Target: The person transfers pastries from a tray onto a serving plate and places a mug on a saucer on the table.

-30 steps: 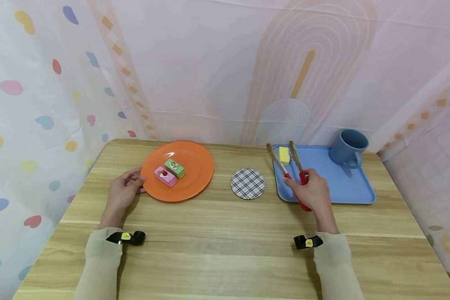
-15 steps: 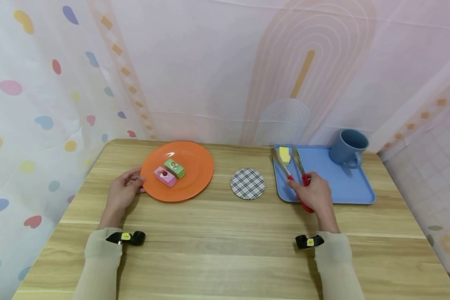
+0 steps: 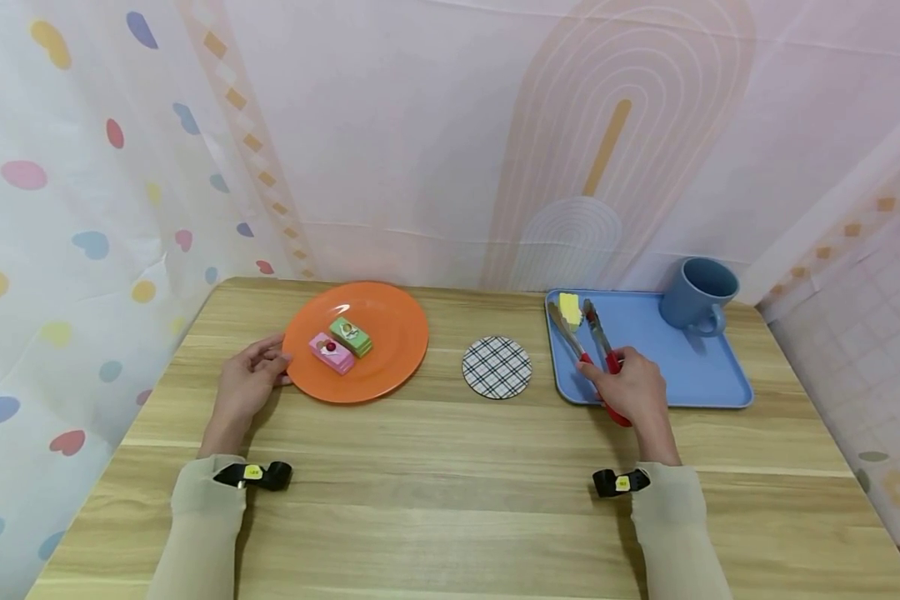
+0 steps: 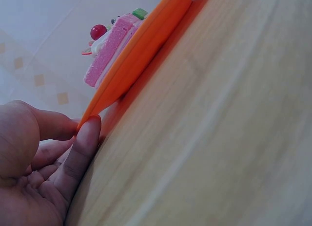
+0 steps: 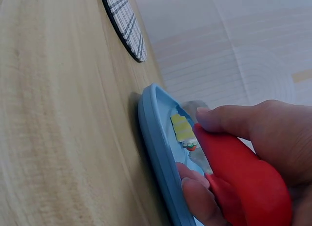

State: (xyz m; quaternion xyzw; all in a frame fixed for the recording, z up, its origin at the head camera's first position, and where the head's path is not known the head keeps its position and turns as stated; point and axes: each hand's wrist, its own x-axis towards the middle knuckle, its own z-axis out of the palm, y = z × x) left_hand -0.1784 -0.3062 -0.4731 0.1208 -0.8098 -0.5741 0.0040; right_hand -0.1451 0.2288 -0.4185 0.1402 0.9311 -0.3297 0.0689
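Note:
My left hand (image 3: pixel 246 387) pinches the left rim of an orange plate (image 3: pixel 393 354) between thumb and fingers, seen close up in the left wrist view. On the plate lie a pink cake slice (image 3: pixel 332 354) with a cherry and a green cake slice (image 3: pixel 351 335), side by side. My right hand (image 3: pixel 633 387) grips red-handled metal tongs (image 3: pixel 612 363) over a blue tray (image 3: pixel 701 375). The tongs' arms are spread, one on each side of a yellow cake slice (image 3: pixel 569 309) at the tray's back left corner. Its white and red topping shows in the right wrist view.
A blue mug (image 3: pixel 693 293) stands at the tray's back right corner, its handle toward the front. Between plate and tray lies a round checked coaster (image 3: pixel 497 367). A patterned cloth (image 3: pixel 420 167) hangs behind the wooden table (image 3: pixel 435 500).
My right hand has shifted slightly right and nearer the front. The tongs' tips have come lower beside the yellow cake slice and a little closer together. My left hand stays at the plate.

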